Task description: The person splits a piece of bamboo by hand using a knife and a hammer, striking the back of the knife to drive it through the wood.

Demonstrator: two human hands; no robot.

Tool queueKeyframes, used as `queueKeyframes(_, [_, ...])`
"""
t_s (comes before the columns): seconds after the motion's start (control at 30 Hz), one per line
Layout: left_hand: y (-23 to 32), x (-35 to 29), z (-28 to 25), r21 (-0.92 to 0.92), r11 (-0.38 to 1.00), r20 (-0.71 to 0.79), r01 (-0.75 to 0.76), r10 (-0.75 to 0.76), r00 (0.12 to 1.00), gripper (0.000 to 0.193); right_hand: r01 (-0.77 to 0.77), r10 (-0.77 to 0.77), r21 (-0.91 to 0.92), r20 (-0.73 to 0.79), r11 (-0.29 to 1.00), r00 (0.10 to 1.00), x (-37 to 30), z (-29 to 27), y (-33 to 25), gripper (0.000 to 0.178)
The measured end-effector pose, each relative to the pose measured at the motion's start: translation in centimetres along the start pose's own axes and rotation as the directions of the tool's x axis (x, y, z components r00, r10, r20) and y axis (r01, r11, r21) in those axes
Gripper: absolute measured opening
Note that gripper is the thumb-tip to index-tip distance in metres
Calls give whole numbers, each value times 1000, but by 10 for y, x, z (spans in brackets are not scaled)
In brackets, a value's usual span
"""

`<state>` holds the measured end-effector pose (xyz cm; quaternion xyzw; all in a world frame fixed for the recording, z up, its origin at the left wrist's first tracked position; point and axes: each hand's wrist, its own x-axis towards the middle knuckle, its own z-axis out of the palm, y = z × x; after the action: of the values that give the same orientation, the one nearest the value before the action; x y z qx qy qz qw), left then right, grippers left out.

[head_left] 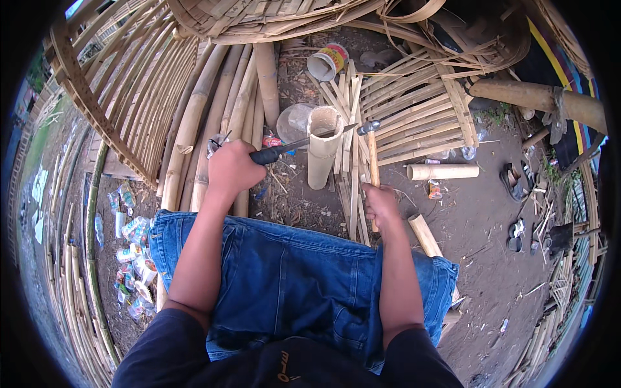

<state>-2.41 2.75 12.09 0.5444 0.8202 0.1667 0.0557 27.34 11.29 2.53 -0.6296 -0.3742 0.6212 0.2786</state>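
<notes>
My left hand [234, 169] is closed round the dark handle of a knife [299, 143]. Its long blade points right and lies across the open top of an upright, thick bamboo tube [319, 163]. A hammer [372, 154] with a pale wooden handle is gripped low down in my right hand [381, 205]. The hammer's metal head is close to the knife's tip, to the right of the tube; whether they touch I cannot tell. Blue denim [284, 278] covers my lap, just below both hands.
Split bamboo strips [352, 174] lie right of the tube, beside a slatted bamboo panel [414, 107]. Long bamboo poles [194, 123] and a slatted frame [132, 107] stand at left. A cut bamboo piece [443, 171], sandals [513, 181] and plastic litter [138, 258] lie around.
</notes>
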Motion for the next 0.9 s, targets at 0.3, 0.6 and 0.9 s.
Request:
queueKeyframes(0.3, [31,-15,-5,143,990,14,-16,14,1000,28,42,-40,141,-13,989,999,-2,-1,-4,23])
queueKeyframes(0.6, [18,-20,-1,93,996,-1,14,-14,1000,25,64,-64,2,-12,998,998,-15,11,-2,26])
queueKeyframes(0.9, [12,-21,0,104,994,7,19,-20,1000,27,908,-867,367,-365,200,339,-85,-29,-93,41])
